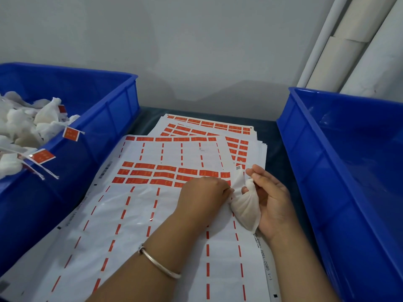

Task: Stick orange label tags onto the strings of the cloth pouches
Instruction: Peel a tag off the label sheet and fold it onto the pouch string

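Holding a small white cloth pouch (246, 209), the right hand (270, 199) has its fingers curled loosely round the pouch, with the thumb and first finger up near the bunched top of the cloth. The left hand (202, 192) lies knuckles up just beside it, and its fingertips meet the top of the pouch, but they are hidden under the hand, so I cannot tell if they pinch the cloth or a string. A silver bangle (159, 263) sits on the left wrist. Both hands are over a big white label sheet (152, 225) with dashed red lines, and rows of orange label tags (165, 174) are still stuck on it just past the left hand. More sheets of tags (207, 127) lie under it, farther back. On the left is a blue plastic bin (109, 105) full of white pouches (24, 125), and some of those have orange tags on their strings (43, 156) hanging over the rim. On the right is another blue bin (349, 160), and what is inside it cannot be seen. Pale pipes (349, 40) stand in the far right corner by the grey wall
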The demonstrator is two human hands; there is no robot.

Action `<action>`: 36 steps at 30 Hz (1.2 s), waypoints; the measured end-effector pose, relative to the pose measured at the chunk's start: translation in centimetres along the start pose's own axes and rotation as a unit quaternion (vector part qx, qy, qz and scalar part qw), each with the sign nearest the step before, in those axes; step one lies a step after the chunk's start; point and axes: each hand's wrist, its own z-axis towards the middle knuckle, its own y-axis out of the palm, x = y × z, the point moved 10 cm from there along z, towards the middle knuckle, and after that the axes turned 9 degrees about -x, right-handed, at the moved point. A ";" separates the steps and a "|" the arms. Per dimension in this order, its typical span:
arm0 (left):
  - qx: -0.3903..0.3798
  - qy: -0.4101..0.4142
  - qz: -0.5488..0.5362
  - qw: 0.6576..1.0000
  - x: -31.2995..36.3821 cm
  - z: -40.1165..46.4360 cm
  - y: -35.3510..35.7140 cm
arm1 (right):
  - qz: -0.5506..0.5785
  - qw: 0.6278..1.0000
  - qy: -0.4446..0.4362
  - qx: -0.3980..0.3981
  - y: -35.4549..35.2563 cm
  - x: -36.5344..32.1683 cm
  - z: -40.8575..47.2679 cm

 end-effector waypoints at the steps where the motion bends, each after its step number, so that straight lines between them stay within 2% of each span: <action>1: 0.009 0.000 -0.005 1.000 0.0 0.0 -0.2 | 0.001 1.000 0.000 0.000 0.0 0.0 0.0; 4: 0.034 -0.005 0.005 0.999 -0.1 0.3 -0.8 | 0.000 1.000 -0.001 0.003 0.1 -0.1 0.0; 8: 0.074 -0.030 -0.035 0.996 -1.1 0.7 -1.6 | -0.009 1.000 -0.007 0.007 0.2 -0.3 -0.1; 11: 0.078 -0.017 -0.059 0.995 -0.9 0.3 -1.3 | -0.005 1.000 -0.003 0.002 0.4 -0.3 -0.2; 18: 0.091 0.028 -0.038 0.995 0.0 0.1 -1.8 | 0.012 1.000 0.002 0.000 0.8 -0.2 -0.3; 24: 0.115 -0.005 -0.058 0.992 -0.6 0.3 -2.2 | 0.096 0.995 0.004 -0.035 2.5 0.5 -0.3; 26: 0.116 -0.031 -0.096 0.988 -1.2 0.3 -2.3 | 0.103 0.993 0.012 -0.056 3.2 0.8 -0.4; 28: 0.132 -0.079 -0.174 0.973 -2.6 0.1 -2.8 | 0.115 0.991 0.015 -0.071 3.5 0.9 -0.5; 30: 0.153 -0.123 -0.267 0.943 -4.2 -0.4 -3.3 | 0.128 0.988 0.014 -0.081 3.6 0.8 -0.4; 34: 0.181 -0.151 -0.416 0.878 -6.0 -1.4 -3.7 | 0.125 0.987 0.022 -0.095 3.9 1.1 -0.4; 36: 0.194 -0.153 -0.492 0.835 -6.4 -1.8 -3.6 | 0.109 0.989 0.026 -0.100 4.0 1.1 -0.6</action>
